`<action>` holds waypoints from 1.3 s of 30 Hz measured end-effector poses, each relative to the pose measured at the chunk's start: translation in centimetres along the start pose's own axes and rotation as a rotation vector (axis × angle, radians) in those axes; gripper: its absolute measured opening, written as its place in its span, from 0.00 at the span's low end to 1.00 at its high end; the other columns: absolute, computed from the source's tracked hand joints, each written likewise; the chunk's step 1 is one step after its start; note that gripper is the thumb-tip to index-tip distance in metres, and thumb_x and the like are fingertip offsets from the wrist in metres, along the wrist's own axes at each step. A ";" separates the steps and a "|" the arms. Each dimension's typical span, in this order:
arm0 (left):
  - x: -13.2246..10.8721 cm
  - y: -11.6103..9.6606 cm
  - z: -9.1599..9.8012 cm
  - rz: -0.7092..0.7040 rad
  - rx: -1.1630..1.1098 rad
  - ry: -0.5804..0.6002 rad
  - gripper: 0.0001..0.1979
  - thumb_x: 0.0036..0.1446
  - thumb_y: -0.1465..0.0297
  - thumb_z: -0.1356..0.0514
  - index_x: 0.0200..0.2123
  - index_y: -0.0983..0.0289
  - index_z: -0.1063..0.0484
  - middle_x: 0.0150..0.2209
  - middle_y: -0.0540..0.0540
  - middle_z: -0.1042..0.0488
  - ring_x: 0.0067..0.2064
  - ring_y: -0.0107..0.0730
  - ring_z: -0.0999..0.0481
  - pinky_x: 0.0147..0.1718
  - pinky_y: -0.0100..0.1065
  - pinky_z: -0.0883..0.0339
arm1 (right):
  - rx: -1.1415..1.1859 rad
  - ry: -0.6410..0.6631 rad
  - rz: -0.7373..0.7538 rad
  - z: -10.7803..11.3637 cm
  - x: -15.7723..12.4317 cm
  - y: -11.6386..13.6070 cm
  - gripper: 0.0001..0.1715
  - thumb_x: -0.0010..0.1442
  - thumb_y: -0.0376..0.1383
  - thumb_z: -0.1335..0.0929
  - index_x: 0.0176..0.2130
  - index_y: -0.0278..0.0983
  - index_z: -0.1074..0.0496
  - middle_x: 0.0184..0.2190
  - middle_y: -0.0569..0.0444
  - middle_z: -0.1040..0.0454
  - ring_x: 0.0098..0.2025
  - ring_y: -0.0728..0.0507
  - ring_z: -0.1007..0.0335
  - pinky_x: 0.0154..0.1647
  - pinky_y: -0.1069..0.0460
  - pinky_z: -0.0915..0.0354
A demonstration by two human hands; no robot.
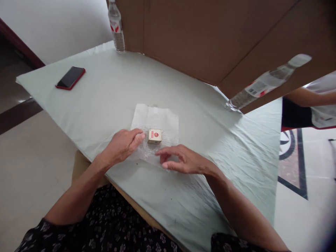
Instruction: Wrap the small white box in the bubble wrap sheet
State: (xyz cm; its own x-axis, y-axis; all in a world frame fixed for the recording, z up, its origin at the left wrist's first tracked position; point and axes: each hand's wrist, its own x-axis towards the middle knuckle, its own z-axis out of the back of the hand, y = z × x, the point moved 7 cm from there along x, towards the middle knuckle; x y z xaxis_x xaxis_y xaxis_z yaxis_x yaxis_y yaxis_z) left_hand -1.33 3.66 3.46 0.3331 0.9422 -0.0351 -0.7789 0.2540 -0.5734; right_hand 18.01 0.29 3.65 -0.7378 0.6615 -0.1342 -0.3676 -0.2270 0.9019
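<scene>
A small cream-coloured box [154, 135] with a red label and a red emblem sits on a sheet of clear bubble wrap [153, 117]. My left hand [123, 144] is at the wrap's left edge, its thumb and index finger closed together just left of the box. Whether a bit of the wrap is pinched between them is hidden. Over the wrap's lower right part is my right hand [181, 160], with a gap between thumb and fingers and nothing held. Its fingertips point toward the box without touching it.
A pale green cloth [105, 91] covers the table. A phone [70, 77] in a red case lies far left. Large cardboard panels [183, 38] stand behind, with a water bottle [116, 29] and another bottle [267, 84] against them. Another person's arm [309, 97] shows at right.
</scene>
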 end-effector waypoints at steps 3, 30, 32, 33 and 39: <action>-1.4 -0.5 -1.0 -0.062 0.297 0.018 0.15 0.60 0.62 0.39 0.45 0.64 0.22 0.32 0.60 0.21 0.40 0.52 0.23 0.46 0.47 0.34 | -0.074 -0.067 -0.061 0.0 -0.6 -0.8 0.16 0.65 0.44 0.31 0.48 0.39 0.21 0.37 0.53 0.17 0.36 0.45 0.22 0.37 0.51 0.30; -0.9 -0.7 -3.4 -0.131 0.254 -0.005 0.35 0.63 0.56 0.40 0.67 0.67 0.40 0.72 0.72 0.45 0.73 0.59 0.46 0.68 0.56 0.48 | -0.719 -0.775 0.064 3.4 -3.9 -0.6 0.22 0.66 0.42 0.32 0.58 0.42 0.29 0.59 0.42 0.26 0.61 0.33 0.30 0.61 0.35 0.33; -0.4 -0.5 -3.3 -0.121 0.300 0.016 0.34 0.62 0.59 0.39 0.67 0.67 0.40 0.72 0.71 0.44 0.73 0.58 0.47 0.68 0.55 0.48 | -0.731 -0.592 0.063 1.6 -0.7 -1.0 0.28 0.66 0.42 0.33 0.63 0.38 0.34 0.63 0.39 0.30 0.64 0.32 0.33 0.63 0.35 0.34; -0.1 -0.3 -3.4 -0.111 0.324 0.037 0.34 0.62 0.59 0.39 0.67 0.67 0.40 0.71 0.70 0.44 0.73 0.58 0.47 0.69 0.55 0.49 | -0.743 -0.528 0.041 1.2 0.7 -1.6 0.32 0.66 0.42 0.33 0.65 0.35 0.36 0.64 0.37 0.31 0.65 0.31 0.35 0.64 0.34 0.35; 1.5 1.2 -2.9 -0.064 0.405 0.008 0.36 0.58 0.54 0.36 0.65 0.65 0.37 0.70 0.68 0.40 0.72 0.59 0.44 0.68 0.55 0.48 | -0.807 -0.395 -0.090 1.5 4.4 -4.8 0.34 0.67 0.45 0.35 0.65 0.28 0.36 0.65 0.33 0.33 0.68 0.29 0.38 0.67 0.33 0.39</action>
State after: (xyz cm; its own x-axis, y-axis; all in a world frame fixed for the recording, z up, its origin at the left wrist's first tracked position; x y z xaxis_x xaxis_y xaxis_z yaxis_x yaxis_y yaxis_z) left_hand -0.19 4.75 0.38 0.3903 0.9205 -0.0175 -0.9023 0.3787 -0.2058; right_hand 17.42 5.38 -0.68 -0.4934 0.8646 0.0946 -0.8100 -0.4965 0.3121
